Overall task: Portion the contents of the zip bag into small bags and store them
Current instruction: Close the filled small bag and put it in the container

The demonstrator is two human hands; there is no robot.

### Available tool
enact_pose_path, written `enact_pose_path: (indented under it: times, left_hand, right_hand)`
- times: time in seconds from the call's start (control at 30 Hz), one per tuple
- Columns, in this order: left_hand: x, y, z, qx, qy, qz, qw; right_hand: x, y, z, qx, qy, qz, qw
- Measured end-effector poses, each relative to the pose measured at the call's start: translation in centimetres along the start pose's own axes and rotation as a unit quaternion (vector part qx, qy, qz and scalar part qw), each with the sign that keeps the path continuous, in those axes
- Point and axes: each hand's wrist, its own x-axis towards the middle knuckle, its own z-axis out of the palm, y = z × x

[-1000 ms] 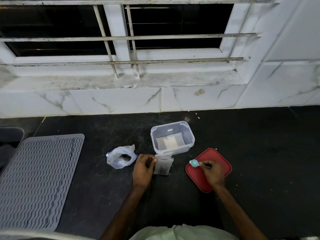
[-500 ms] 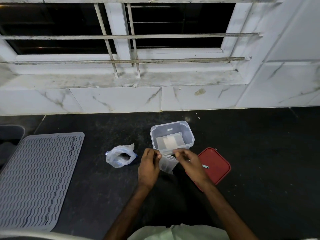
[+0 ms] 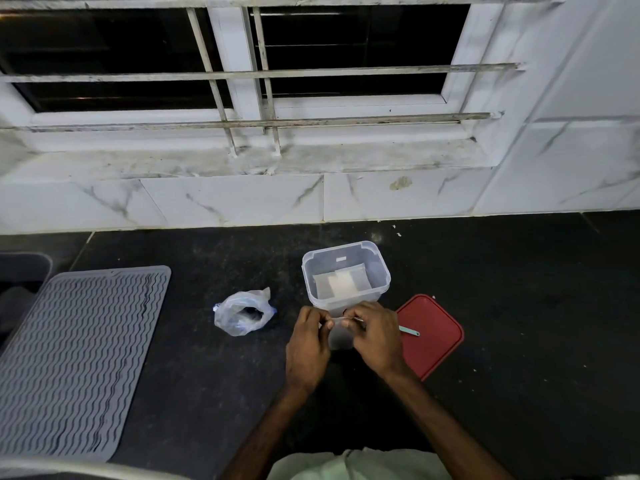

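Two hands meet on the small bag [image 3: 341, 337]: left hand [image 3: 308, 344] and right hand [image 3: 375, 336] pinch its top edge with curled fingers [image 3: 356, 311], just in front of the clear tub [image 3: 332, 303] holding one flat packet [image 3: 341, 284]. The zip bag [image 3: 242, 313] lies open-mouthed to the left on the bench [image 3: 519, 306], dark contents inside.

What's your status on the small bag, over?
Left hand and right hand both pinch top edge of small bag. Stored bag lies in clear container. Spoon rests on red lid, path to container unblocked.

Clear plastic tub [image 3: 346, 271], ribbed grey mat [image 3: 79, 358], speckled matt black counter [image 3: 519, 306].
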Motion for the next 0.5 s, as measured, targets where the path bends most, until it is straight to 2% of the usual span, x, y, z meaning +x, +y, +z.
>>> enact_pose_path:
  times: [0.1,0.17,0.4,0.5]
  left_hand:
    - [0.3,0.4,-0.3,0.001,0.016,-0.004,1.0]
    - [0.4,0.4,-0.3,0.004,0.021,0.0,1.0]
    - [0.0,0.3,-0.3,0.001,0.028,-0.003,1.0]
    - [0.8,0.8,-0.6,0.016,0.046,0.005,0.999]
  right_hand:
    - [0.1,-0.3,-0.1,0.086,-0.016,0.018,0.996]
    - [0.2,-0.4,-0.1,0.104,-0.036,0.006,0.994]
    - [0.7,-0.9,0.2,-0.019,-0.029,-0.012,0.999]
    - [1.6,-0.7,-0.5,0.024,-0.019,0.037,0.999]
